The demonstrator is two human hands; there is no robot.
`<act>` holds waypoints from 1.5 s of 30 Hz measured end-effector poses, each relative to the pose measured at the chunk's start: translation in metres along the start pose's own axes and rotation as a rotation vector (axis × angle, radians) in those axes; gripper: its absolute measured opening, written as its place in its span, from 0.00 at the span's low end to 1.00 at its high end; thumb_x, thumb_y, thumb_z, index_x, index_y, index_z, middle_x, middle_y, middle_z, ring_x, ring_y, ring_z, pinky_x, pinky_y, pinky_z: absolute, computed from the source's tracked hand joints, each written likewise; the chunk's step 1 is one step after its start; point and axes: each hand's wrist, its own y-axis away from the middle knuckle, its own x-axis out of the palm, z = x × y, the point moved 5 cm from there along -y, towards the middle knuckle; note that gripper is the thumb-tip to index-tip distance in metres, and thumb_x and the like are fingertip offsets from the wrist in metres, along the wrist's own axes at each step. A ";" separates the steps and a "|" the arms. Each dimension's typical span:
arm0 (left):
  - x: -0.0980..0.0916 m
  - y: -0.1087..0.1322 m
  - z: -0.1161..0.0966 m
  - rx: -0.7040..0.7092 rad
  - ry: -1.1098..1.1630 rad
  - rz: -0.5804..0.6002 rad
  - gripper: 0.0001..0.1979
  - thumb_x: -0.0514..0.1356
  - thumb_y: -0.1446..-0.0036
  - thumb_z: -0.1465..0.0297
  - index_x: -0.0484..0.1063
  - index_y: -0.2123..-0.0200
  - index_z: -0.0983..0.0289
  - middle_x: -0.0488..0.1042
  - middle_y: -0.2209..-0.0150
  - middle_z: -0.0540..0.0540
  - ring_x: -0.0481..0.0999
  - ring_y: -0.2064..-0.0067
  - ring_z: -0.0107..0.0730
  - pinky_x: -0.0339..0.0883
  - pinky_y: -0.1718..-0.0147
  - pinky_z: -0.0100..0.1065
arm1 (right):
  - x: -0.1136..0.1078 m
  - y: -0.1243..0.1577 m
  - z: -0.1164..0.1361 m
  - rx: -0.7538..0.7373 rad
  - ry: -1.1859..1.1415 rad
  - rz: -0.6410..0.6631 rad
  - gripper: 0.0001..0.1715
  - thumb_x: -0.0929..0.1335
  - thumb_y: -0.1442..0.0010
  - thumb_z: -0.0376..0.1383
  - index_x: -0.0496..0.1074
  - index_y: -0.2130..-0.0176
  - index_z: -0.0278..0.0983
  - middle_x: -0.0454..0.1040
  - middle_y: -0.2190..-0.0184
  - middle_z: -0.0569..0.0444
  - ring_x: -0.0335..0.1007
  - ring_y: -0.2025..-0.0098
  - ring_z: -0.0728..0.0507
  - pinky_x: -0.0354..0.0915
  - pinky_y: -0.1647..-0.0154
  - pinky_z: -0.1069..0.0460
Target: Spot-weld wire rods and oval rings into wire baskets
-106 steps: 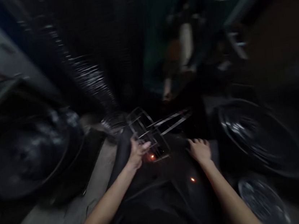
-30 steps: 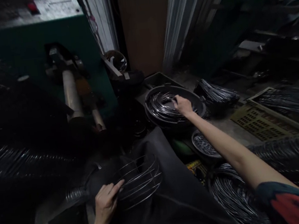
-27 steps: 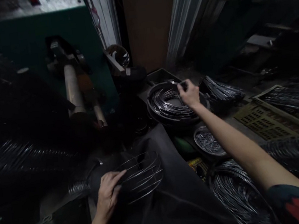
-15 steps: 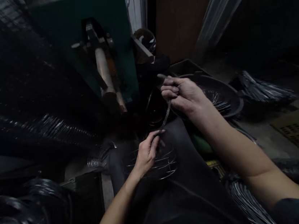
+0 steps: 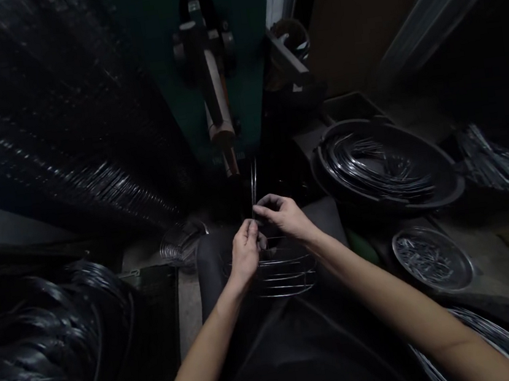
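A round wire frame (image 5: 285, 270) of thin metal rings lies on my dark-clothed lap. My left hand (image 5: 245, 256) rests on the frame's far left edge with its fingers pinched around a bent wire piece (image 5: 254, 184) that sticks up toward the machine. My right hand (image 5: 284, 214) meets it from the right, thumb and fingers also pinched on the same wire just above the frame. Both hands touch each other at the fingertips.
A green machine with a roller arm (image 5: 214, 96) stands straight ahead. At right sits a black basin of wire rings (image 5: 383, 162), with a small dish of short wire bits (image 5: 431, 252) below it. Wire coils (image 5: 41, 340) fill the left; wire mesh (image 5: 64, 115) hangs at upper left.
My right hand pulled a wire out of the black basin and brought it back to the lap. Both hands now pinch it over the frame. The view swung left toward the machine.
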 end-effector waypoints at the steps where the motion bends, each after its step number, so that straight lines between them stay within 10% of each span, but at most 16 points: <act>1: 0.000 0.001 0.003 -0.013 0.049 -0.016 0.17 0.51 0.38 0.54 0.63 0.67 0.63 0.63 0.82 0.44 0.53 0.82 0.20 0.45 0.82 0.24 | 0.001 -0.001 -0.001 -0.025 0.015 -0.017 0.21 0.75 0.55 0.48 0.70 0.72 0.35 0.70 0.76 0.57 0.65 0.74 0.50 0.63 0.71 0.54; 10: -0.001 0.000 -0.004 -0.063 -0.035 0.082 0.19 0.52 0.39 0.53 0.65 0.67 0.64 0.64 0.81 0.46 0.61 0.82 0.21 0.55 0.80 0.24 | 0.012 0.003 -0.003 0.242 -0.088 0.225 0.29 0.77 0.59 0.51 0.71 0.66 0.35 0.68 0.81 0.60 0.62 0.79 0.52 0.58 0.81 0.57; 13: -0.027 0.014 -0.016 0.041 -0.313 0.158 0.20 0.52 0.37 0.55 0.71 0.56 0.64 0.76 0.65 0.55 0.76 0.65 0.32 0.68 0.63 0.32 | 0.005 0.004 0.003 0.189 -0.032 0.242 0.27 0.76 0.57 0.54 0.73 0.70 0.34 0.71 0.78 0.57 0.65 0.77 0.52 0.62 0.77 0.57; 16: -0.055 0.044 -0.009 0.259 -0.668 0.206 0.36 0.62 0.46 0.53 0.58 0.38 0.60 0.64 0.39 0.62 0.63 0.39 0.49 0.57 0.41 0.48 | -0.001 0.010 0.004 0.155 -0.037 0.249 0.26 0.75 0.54 0.54 0.73 0.69 0.34 0.72 0.76 0.56 0.65 0.76 0.52 0.61 0.77 0.57; 20: -0.064 0.069 0.039 0.475 -0.990 0.244 0.42 0.65 0.49 0.56 0.51 0.35 0.58 0.58 0.38 0.66 0.56 0.36 0.57 0.41 0.38 0.62 | 0.003 0.015 -0.010 0.205 -0.005 0.288 0.28 0.74 0.52 0.54 0.72 0.67 0.33 0.72 0.77 0.56 0.54 0.84 0.57 0.49 0.85 0.58; 24: -0.062 0.044 0.051 0.666 -0.846 0.052 0.51 0.67 0.52 0.52 0.40 0.34 0.59 0.67 0.49 0.62 0.68 0.48 0.47 0.54 0.43 0.55 | 0.003 -0.005 -0.011 0.168 -0.002 0.173 0.28 0.74 0.53 0.54 0.70 0.67 0.34 0.70 0.79 0.58 0.48 0.87 0.58 0.43 0.87 0.58; 31: -0.057 -0.007 -0.007 0.891 -0.752 0.003 0.54 0.69 0.54 0.56 0.37 0.34 0.58 0.68 0.49 0.63 0.70 0.51 0.45 0.58 0.48 0.52 | 0.010 -0.061 0.030 0.083 -0.037 0.087 0.23 0.76 0.52 0.45 0.67 0.63 0.36 0.68 0.79 0.60 0.49 0.86 0.57 0.46 0.86 0.58; 45: -0.064 -0.053 -0.027 0.938 -0.609 -0.010 0.53 0.71 0.57 0.63 0.41 0.35 0.60 0.67 0.48 0.63 0.71 0.49 0.45 0.61 0.47 0.51 | 0.022 -0.110 0.043 0.024 -0.024 0.083 0.19 0.75 0.49 0.42 0.64 0.67 0.36 0.66 0.82 0.63 0.58 0.84 0.56 0.54 0.86 0.60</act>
